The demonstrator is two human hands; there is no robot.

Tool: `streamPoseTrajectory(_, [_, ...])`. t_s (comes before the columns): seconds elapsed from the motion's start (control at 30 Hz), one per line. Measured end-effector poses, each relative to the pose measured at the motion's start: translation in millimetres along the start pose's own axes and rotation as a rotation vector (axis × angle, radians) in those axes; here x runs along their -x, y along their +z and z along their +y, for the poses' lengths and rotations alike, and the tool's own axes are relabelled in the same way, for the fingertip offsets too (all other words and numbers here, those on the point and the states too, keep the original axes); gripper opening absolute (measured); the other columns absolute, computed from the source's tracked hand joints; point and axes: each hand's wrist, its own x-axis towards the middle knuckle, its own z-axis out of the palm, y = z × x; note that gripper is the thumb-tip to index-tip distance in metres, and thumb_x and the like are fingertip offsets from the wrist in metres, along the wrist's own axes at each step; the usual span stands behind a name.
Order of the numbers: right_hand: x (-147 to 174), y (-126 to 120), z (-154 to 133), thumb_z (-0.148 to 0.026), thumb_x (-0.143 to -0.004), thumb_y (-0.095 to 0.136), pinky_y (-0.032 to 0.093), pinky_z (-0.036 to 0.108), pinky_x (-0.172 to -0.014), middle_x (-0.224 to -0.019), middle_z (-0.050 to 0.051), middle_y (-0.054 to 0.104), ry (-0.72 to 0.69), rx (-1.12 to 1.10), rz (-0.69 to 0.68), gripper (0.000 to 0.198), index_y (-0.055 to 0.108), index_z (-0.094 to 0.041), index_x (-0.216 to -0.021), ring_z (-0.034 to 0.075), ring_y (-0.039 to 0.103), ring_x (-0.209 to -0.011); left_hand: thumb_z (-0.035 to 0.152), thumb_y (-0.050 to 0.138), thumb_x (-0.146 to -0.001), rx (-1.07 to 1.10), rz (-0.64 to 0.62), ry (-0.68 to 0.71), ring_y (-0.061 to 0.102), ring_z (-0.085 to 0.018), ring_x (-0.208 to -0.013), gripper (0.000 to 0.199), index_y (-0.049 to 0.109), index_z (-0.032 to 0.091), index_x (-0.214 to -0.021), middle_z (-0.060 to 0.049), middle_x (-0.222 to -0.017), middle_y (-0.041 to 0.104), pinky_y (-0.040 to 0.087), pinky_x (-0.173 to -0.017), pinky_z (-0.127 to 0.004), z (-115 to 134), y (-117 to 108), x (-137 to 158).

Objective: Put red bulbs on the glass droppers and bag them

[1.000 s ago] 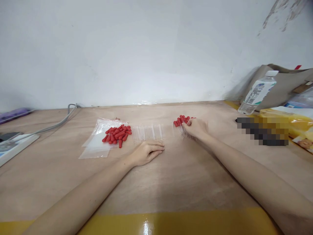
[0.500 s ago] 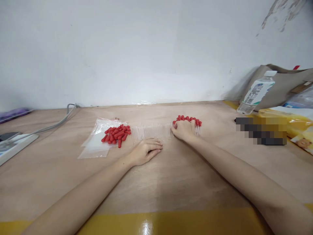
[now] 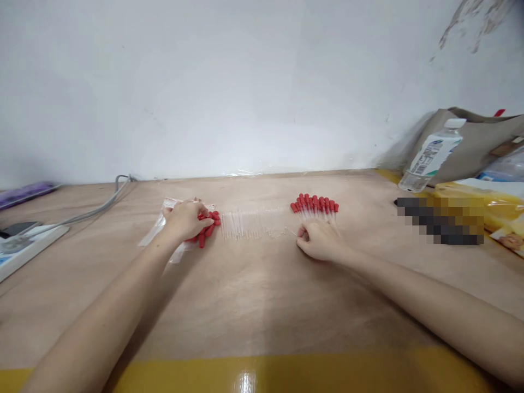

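My left hand is over the pile of red rubber dropper bulbs, its thumb and fingers pinched round a bulb that is mostly hidden. Under that hand, a clear zip bag lies partly covered. My right hand is closed in a pinch on a thin clear dropper tube, which points left just above the table. Between the hands runs a row of loose clear tubes. Just beyond my right hand, tubes fitted with red bulbs lie fanned side by side.
At the right stand a plastic bottle, a grey bag and yellow packages. A dark item there is blurred out. On the left are a power strip, a grey cable and a purple item. A wall closes the back.
My left hand has moved left from beside the tubes onto the bulb pile. My right hand has drawn back toward me from the fanned droppers and now pinches a bare tube.
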Motion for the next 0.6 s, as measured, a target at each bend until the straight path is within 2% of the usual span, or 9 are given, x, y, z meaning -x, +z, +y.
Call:
streamPoseTrajectory(0.1, [7, 5, 5, -0.026, -0.072, 0.052, 0.03, 0.033, -0.07, -0.08, 0.003, 0.063, 0.004, -0.038, 0.026, 0.009, 0.059, -0.021, -0.073, 0.02, 0.053, -0.079, 0.043, 0.064, -0.062, -0.015, -0.141, -0.057, 0.058, -0.031, -0.079, 0.02, 0.066, 0.024, -0.067, -0.006, -0.072, 0.065, 0.035, -0.077, -0.048, -9, -7, -3])
streamPoseTrajectory(0.17, [9, 9, 7, -0.034, -0.075, 0.053, 0.029, 0.033, -0.07, -0.08, 0.003, 0.061, 0.011, -0.053, 0.069, 0.014, 0.058, -0.02, -0.073, 0.02, 0.052, -0.079, 0.04, 0.064, -0.062, -0.029, -0.155, -0.068, 0.058, -0.031, -0.077, 0.017, 0.067, 0.024, -0.064, -0.006, -0.068, 0.065, 0.034, -0.077, -0.049, -9, -5, -2])
streamPoseTrajectory(0.27, [11, 16, 7, -0.039, -0.078, 0.052, 0.028, 0.033, -0.07, -0.078, 0.003, 0.06, 0.003, -0.068, 0.13, 0.02, 0.057, -0.02, -0.072, 0.02, 0.051, -0.078, 0.035, 0.062, -0.064, -0.066, -0.125, -0.067, 0.057, -0.031, -0.08, 0.013, 0.066, 0.023, -0.06, -0.007, -0.069, 0.065, 0.034, -0.076, -0.048, -7, -1, -1])
streamPoseTrajectory(0.43, [15, 24, 7, -0.031, -0.083, 0.048, 0.025, 0.034, -0.073, -0.079, 0.004, 0.061, -0.096, -0.028, 0.237, 0.018, 0.057, -0.019, -0.071, 0.02, 0.051, -0.08, 0.033, 0.058, -0.069, -0.124, -0.068, -0.035, 0.055, -0.033, -0.089, 0.016, 0.066, 0.021, -0.062, -0.01, -0.081, 0.064, 0.036, -0.075, -0.046, -2, -3, 1])
streamPoseTrajectory(0.53, [18, 25, 6, -0.027, -0.085, 0.046, 0.024, 0.034, -0.074, -0.08, 0.003, 0.061, -0.165, -0.04, 0.289, 0.017, 0.055, -0.019, -0.074, 0.019, 0.052, -0.08, 0.03, 0.054, -0.074, -0.099, 0.03, 0.029, 0.053, -0.033, -0.095, 0.016, 0.064, 0.019, -0.071, -0.012, -0.091, 0.061, 0.037, -0.077, -0.046, 7, -4, 5])
streamPoseTrajectory(0.6, [18, 25, 5, -0.027, -0.085, 0.046, 0.023, 0.034, -0.076, -0.08, 0.003, 0.062, -0.202, -0.071, 0.318, 0.015, 0.054, -0.018, -0.075, 0.018, 0.053, -0.08, 0.027, 0.052, -0.076, -0.048, 0.085, 0.107, 0.052, -0.032, -0.096, 0.013, 0.062, 0.017, -0.076, -0.012, -0.091, 0.06, 0.039, -0.077, -0.043, 19, 0, 10])
